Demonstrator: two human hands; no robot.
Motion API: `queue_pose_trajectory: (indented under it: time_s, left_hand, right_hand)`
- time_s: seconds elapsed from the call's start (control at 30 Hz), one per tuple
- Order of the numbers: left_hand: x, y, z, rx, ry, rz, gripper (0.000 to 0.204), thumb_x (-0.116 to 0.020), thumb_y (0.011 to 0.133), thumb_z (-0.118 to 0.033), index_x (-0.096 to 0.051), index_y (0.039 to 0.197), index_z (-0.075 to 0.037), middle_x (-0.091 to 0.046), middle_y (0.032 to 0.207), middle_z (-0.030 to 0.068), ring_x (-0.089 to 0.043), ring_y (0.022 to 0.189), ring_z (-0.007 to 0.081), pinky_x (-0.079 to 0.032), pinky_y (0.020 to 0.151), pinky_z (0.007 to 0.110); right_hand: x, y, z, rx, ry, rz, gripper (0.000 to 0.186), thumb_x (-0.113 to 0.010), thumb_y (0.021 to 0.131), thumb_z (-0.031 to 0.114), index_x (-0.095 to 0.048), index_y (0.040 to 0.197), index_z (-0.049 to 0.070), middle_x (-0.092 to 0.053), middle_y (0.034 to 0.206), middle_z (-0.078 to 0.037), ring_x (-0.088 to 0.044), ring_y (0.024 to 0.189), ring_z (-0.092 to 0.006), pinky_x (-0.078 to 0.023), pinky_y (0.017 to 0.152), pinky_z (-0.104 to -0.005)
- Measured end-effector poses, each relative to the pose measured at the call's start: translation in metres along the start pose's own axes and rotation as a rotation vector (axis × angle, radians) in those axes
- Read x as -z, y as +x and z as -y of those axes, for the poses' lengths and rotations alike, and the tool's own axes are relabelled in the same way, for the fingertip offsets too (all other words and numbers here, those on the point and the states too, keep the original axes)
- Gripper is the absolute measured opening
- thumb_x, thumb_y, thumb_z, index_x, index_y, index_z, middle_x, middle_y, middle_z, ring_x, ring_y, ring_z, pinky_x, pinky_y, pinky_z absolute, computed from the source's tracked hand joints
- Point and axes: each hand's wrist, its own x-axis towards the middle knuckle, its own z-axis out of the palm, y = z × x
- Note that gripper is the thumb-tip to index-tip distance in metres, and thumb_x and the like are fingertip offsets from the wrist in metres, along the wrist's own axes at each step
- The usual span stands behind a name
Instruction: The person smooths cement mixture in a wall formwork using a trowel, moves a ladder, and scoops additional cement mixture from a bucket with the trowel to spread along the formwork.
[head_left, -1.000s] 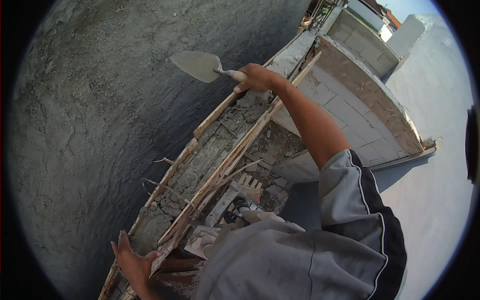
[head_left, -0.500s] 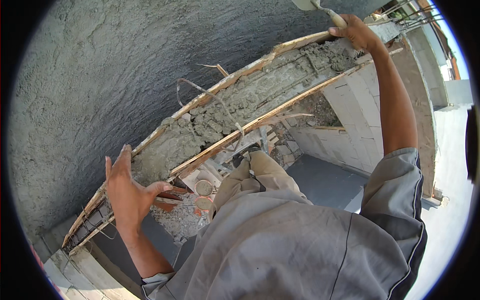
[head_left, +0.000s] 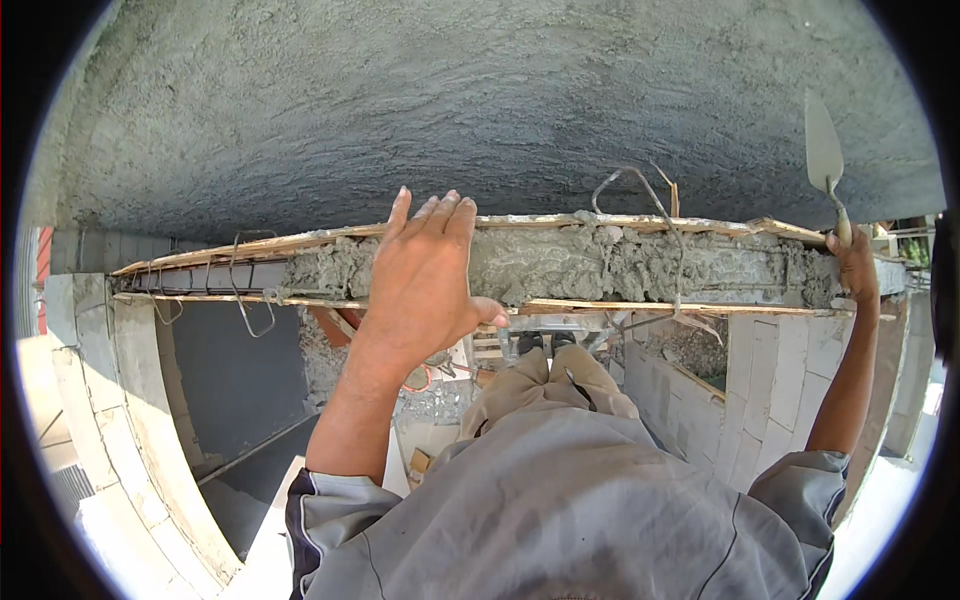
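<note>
One trowel point(head_left: 824, 145) lies in my right hand point(head_left: 855, 265), which is closed around its handle, the blade beyond my fingers toward the rough wall point(head_left: 480, 110); my left hand point(head_left: 425, 275), thumb spread wide, is over grey concrete point(head_left: 560, 262) between timber boards point(head_left: 590, 303), contact uncertain.

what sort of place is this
Probably a building site: what looks like rough concrete lies between wooden boards, bare block walls stand nearby, and the person's right hand holds a trowel.
</note>
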Motion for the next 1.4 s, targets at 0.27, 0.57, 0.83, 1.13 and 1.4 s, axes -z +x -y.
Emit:
queue_pose_trajectory:
  time_s: [0.27,0.57,0.83,1.13,1.4]
  left_hand:
    - [-0.002,-0.018,0.000,0.062,-0.004,-0.050,0.113,-0.095,0.048,-0.041,-0.049,0.142,0.002,-0.053,0.145,0.0219,-0.047,0.139,0.0335,-0.022,0.124,0.053]
    - [-0.050,-0.142,0.000,0.408,-0.270,-0.891,0.027,-0.076,0.082,-0.009,-0.066,0.105,-0.002,-0.066,0.106,0.0156,-0.065,0.104,0.0300,-0.051,0.089,0.042]
    - [-0.269,-0.172,0.007,0.816,-0.852,-0.249,0.043,-0.082,0.079,-0.018,-0.067,0.113,0.005,-0.071,0.104,0.0201,-0.069,0.099,0.0291,-0.053,0.088,0.039]
    - [-0.203,-0.160,0.007,0.712,-0.447,-0.806,0.055,-0.074,0.081,-0.008,-0.054,0.131,0.000,-0.053,0.133,0.0232,-0.050,0.125,0.0409,-0.040,0.106,0.047]
    - [-0.056,-0.145,0.083,0.601,0.084,-0.644,0.106,-0.091,0.068,-0.025,-0.032,0.154,-0.009,-0.037,0.157,0.0143,-0.033,0.147,0.0342,-0.018,0.122,0.054]
  right_hand:
    - [0.000,0.001,-0.001,0.011,-0.036,0.042,0.044,-0.075,0.091,0.036,-0.060,0.105,-0.002,-0.053,0.086,-0.004,-0.046,0.082,-0.0185,-0.042,0.076,-0.0353]
    - [-0.001,-0.009,0.010,0.018,-0.021,-0.030,0.042,-0.075,0.091,0.038,-0.057,0.095,0.000,-0.049,0.080,-0.002,-0.042,0.076,-0.0148,-0.040,0.069,-0.0320]
    - [0.002,0.005,0.013,0.021,-0.090,0.040,0.046,-0.074,0.090,0.040,-0.058,0.101,-0.001,-0.052,0.080,-0.004,-0.044,0.074,-0.0168,-0.041,0.066,-0.0364]
    - [0.004,0.000,-0.012,0.107,-0.064,-0.005,0.039,-0.070,0.094,0.033,-0.058,0.102,-0.004,-0.048,0.080,-0.004,-0.043,0.077,-0.0168,-0.041,0.071,-0.0363]
    - [0.012,0.008,0.001,-0.041,-0.234,0.102,0.036,-0.067,0.095,0.029,-0.056,0.104,-0.004,-0.047,0.086,-0.007,-0.041,0.078,-0.0184,-0.041,0.072,-0.0367]
